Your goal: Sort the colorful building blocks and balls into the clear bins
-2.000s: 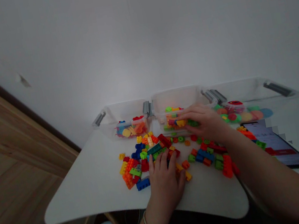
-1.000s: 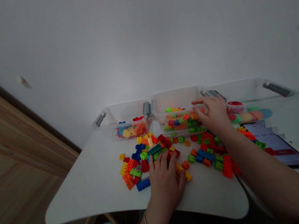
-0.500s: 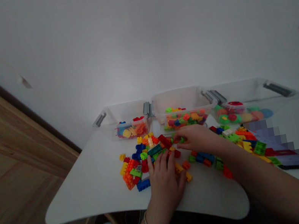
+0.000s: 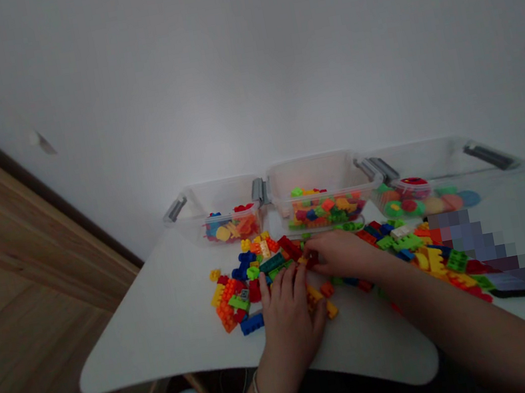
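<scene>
My left hand lies palm down over the near side of a loose pile of toy building bricks, its fingers stretched out and slightly apart. Orange-yellow bricks show beside its thumb, and a blue brick lies to its left. My right hand reaches in from the right, just beyond the left fingertips. Its thumb and fingers close on a small dark red brick, partly covered by them. Close by are a dark green brick and a longer red brick.
Along the wall stand three clear bins: a left bin and a middle bin with small colourful pieces, and a right bin with round pieces. More bricks spread under and past my right forearm, beside a tablet on the white table.
My right hand has come slightly nearer and lower, from the green pieces at the back to the red brick by my left fingertips. My left hand has stayed in place.
</scene>
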Tool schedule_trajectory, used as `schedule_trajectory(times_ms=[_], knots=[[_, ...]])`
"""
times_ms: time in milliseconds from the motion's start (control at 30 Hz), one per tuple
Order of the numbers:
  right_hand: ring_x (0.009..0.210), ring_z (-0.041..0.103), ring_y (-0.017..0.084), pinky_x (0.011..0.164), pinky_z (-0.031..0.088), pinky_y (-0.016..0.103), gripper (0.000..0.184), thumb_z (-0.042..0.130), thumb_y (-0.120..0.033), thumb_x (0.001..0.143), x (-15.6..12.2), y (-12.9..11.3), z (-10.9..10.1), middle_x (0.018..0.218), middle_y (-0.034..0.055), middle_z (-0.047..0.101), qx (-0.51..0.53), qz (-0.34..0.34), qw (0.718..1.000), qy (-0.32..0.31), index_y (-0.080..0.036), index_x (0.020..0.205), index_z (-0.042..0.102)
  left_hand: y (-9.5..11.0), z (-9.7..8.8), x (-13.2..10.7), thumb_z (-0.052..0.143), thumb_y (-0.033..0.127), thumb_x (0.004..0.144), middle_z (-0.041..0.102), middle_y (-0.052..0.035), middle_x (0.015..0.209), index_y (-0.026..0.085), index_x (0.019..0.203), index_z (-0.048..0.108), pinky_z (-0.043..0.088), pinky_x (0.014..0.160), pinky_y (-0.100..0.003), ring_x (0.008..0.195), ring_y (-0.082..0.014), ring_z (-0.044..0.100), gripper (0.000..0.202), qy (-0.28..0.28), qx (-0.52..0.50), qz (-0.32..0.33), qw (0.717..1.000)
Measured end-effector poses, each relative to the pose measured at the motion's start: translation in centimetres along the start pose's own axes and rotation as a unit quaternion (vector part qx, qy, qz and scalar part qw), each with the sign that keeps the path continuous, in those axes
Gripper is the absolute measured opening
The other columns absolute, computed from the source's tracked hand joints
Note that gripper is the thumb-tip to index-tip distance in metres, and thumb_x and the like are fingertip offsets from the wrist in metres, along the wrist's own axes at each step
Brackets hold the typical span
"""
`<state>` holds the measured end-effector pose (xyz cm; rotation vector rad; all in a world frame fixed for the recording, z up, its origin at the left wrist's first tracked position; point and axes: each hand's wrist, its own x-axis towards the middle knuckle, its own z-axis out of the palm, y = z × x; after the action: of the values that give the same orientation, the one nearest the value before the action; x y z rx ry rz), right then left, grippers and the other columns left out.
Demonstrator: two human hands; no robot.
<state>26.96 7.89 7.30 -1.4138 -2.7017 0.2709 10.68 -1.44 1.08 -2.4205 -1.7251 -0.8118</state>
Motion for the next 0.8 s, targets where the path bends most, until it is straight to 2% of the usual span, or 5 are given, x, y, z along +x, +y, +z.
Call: schedule_trajectory(times_ms=[267,433,567,667,800], knots=[[0.09,0.069,0.024,0.074,0.049,0.031,0.021,0.057,-0.026,0.081,-0.1,0.4,-0.2,0.097,0.009,0.074,-0.039,0.04,0.998,-0.002,-0.021,0.097,0.069,0.1,-0.1,0.1,0.058,0.033,0.086,0.06,-0.0107,0.135,0.019,0.137,0.049,0.02,0.116,-0.065,0.122,-0.0306,0.054,0.054,0.002,-0.009,0.002,1.0],[0.089,0.07,0.028,0.072,0.05,0.035,0.022,0.056,-0.027,0.082,-0.2,0.3,0.0,0.097,0.0122,0.074,-0.063,0.048,0.997,-0.003,-0.018,0.096,0.069,0.0,0.0,0.1,0.058,0.033,0.086,0.06,-0.0099,0.134,0.019,0.138,0.049,0.02,0.116,-0.065,0.122,-0.03,0.054,0.054,0.002,-0.007,-0.001,1.0],[0.086,0.069,0.027,0.07,0.05,0.034,0.019,0.056,-0.029,0.083,-0.7,0.3,-1.0,0.095,0.0111,0.074,-0.065,0.048,0.997,0.006,-0.02,0.093,0.069,0.0,0.0,0.1,0.057,0.034,0.087,0.06,-0.0106,0.134,0.019,0.138,0.049,0.02,0.116,-0.065,0.122,-0.03,0.054,0.054,0.005,-0.01,0.003,1.0],[0.083,0.068,0.023,0.067,0.048,0.03,0.017,0.059,-0.032,0.082,-1.5,0.8,-2.8,0.093,0.007,0.073,-0.02,0.06,0.996,0.064,-0.022,0.091,0.069,0.1,0.0,0.1,0.055,0.034,0.088,0.06,-0.0107,0.133,0.018,0.138,0.049,0.02,0.116,-0.064,0.122,-0.0298,0.054,0.053,0.003,-0.011,0.002,1.0],[0.081,0.065,0.02,0.068,0.047,0.03,0.016,0.06,-0.03,0.081,-2.4,2.0,-4.9,0.089,0.004,0.071,0.042,0.034,0.974,0.221,-0.022,0.092,0.068,0.1,0.0,0.1,0.055,0.035,0.088,0.06,-0.0104,0.132,0.019,0.137,0.05,0.02,0.116,-0.064,0.121,-0.0292,0.054,0.051,0.005,-0.008,-0.002,1.0]])
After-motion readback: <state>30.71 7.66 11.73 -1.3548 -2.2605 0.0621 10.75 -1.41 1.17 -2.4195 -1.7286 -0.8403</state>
